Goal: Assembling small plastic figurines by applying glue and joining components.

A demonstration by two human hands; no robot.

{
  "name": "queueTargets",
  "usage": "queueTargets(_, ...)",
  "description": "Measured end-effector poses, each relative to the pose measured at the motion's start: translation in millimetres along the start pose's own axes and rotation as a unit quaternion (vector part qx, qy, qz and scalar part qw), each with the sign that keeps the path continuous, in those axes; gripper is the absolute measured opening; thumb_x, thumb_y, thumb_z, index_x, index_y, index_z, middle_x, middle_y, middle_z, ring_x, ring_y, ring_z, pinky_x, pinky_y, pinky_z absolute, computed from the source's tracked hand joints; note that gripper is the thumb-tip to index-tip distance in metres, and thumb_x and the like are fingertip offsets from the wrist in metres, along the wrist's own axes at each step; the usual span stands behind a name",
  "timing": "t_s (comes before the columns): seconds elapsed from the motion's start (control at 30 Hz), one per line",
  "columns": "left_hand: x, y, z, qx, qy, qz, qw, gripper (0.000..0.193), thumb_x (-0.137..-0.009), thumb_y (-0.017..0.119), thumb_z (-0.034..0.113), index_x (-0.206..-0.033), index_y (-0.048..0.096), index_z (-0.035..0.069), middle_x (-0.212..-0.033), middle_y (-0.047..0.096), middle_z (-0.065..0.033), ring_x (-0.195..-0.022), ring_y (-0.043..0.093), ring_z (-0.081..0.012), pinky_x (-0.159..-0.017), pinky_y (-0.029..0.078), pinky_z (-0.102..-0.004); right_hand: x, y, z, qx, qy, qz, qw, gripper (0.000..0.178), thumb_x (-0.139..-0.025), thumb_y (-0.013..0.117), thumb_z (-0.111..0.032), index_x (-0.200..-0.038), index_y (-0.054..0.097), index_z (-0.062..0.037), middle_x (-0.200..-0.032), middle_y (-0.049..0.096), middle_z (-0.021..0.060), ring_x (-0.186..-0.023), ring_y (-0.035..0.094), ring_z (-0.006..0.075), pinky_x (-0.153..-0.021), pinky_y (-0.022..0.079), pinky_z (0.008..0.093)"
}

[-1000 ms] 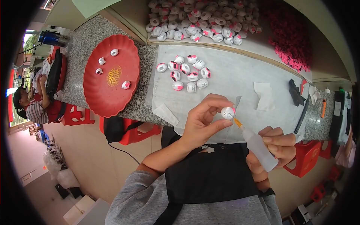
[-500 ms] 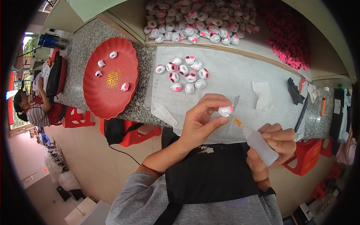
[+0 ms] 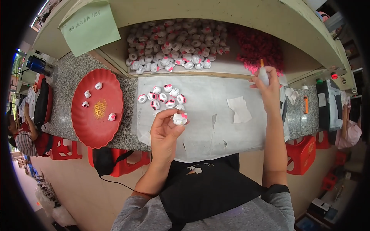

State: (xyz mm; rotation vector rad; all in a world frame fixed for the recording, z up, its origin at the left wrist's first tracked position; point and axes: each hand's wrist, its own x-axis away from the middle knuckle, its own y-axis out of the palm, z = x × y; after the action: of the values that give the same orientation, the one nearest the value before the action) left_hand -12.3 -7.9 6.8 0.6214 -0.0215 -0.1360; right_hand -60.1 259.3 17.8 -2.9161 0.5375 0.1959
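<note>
1. Figurine (image 3: 179,118), a small white one with pink bits, sits pinched between thumb and fingertips of my left hand (image 3: 165,133), just above the white sheet (image 3: 208,115) on the surface.
2. Glue bottle (image 3: 263,75) is gripped in my closed right hand (image 3: 269,88), tip up, well apart from the figurine and close to the pink pile (image 3: 258,48) beyond it.
3. My pinch is light; I judge the figurine could slip and roll off the near edge.
4. With the tip up by that pile, a drip or nudge could foul loose pieces.
5. Just beyond my left hand lies a cluster of figurines (image 3: 163,98); an elbow move could scatter them.
6. Left of that hand stands a red plate (image 3: 96,131) holding a few pieces; between my hands lies a paper scrap (image 3: 239,109).
</note>
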Motion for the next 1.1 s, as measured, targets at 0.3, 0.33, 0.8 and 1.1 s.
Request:
queueTargets(0.3, 0.5, -4.7, 3.9, 0.009, 0.004, 0.011, 1.0, 0.034, -0.069, 0.056, -0.003, -0.1, 0.043, 0.0, -0.096, 0.049, -0.0097, -0.088, 0.049, -0.0159, -0.078, 0.041, -0.0301, -67.9, 15.3, 21.7, 0.467, -0.224, 0.003, 0.855, 0.028, -0.065, 0.061, -0.018, -0.091, 0.056, -0.0107, -0.077, 0.055, 0.0152, -0.068, 0.051, 0.0321, -0.059, 0.041, 0.0361)
queueTargets(0.33, 0.3, -4.7, 4.2, 0.009, 0.006, 0.009, 1.0, 0.034, -0.069, 0.056, -0.003, -0.1, 0.043, 0.0, -0.096, 0.049, -0.0097, -0.088, 0.049, -0.0159, -0.078, 0.041, -0.0301, -69.9, 14.1, 26.9, 0.467, -0.226, 0.005, 0.855, 0.028, -0.065, 0.061, -0.018, -0.091, 0.056, -0.0107, -0.077, 0.055, 0.0152, -0.068, 0.051, 0.0321, -0.059, 0.041, 0.0361)
queueTargets(0.8, -6.6, 0.7, -4.1, 0.004, -0.028, -0.027, 0.999, 0.033, -0.069, 0.056, -0.002, -0.1, 0.044, 0.002, -0.099, 0.049, -0.0116, -0.091, 0.049, -0.0179, -0.079, 0.04, -0.0317, 52.7, 53.6, -43.5, -0.021, 0.098, -0.12, 0.988, 0.005, -0.067, 0.058, 0.002, -0.069, 0.054, -0.0006, -0.062, 0.051, 0.0006, -0.053, 0.042, 0.0039, -0.048, 0.033, 0.0159)
queueTargets(1.1, 0.7, -0.1, -1.7, -0.152, 0.068, -0.063, 0.984, 0.032, -0.069, 0.055, -0.006, -0.098, 0.045, 0.0, -0.102, 0.049, -0.0143, -0.095, 0.048, -0.021, -0.081, 0.038, -0.0306, 97.5, 78.4, -40.4, -0.218, 0.155, -0.16, 0.95, 0.009, -0.065, 0.06, 0.003, -0.071, 0.054, 0.0017, -0.068, 0.056, 0.0072, -0.055, 0.047, 0.0074, -0.048, 0.036, 0.0179)
